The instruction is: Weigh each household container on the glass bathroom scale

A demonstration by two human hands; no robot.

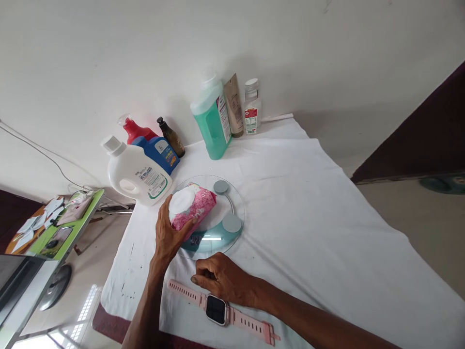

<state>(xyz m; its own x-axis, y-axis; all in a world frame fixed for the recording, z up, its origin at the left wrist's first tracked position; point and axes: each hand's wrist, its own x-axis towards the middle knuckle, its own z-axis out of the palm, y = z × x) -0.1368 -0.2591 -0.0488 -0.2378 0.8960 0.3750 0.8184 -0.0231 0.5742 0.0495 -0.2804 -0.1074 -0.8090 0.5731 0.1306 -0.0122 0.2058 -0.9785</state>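
A pink pack of wet wipes (199, 209) with a white lid sits on the left part of a round glass scale (236, 201). My left hand (170, 235) grips the pack from its near left side, thumb along the front edge. The scale's display is lit, but its digits are hard to read. My right hand (225, 281) rests curled on the cloth just in front of the scale; whether its fingers hold anything is hidden. Close below it lies a smartwatch (216, 309) with a pink strap, stretched out flat with a dark screen.
Along the wall stand a white detergent jug (136, 169), a blue bottle (158, 150), a red bottle (135, 130), a dark bottle (172, 138), a green-liquid bottle (212, 121), a brown tube (234, 106) and a clear bottle (252, 107). White cloth (308, 218) covers the table.
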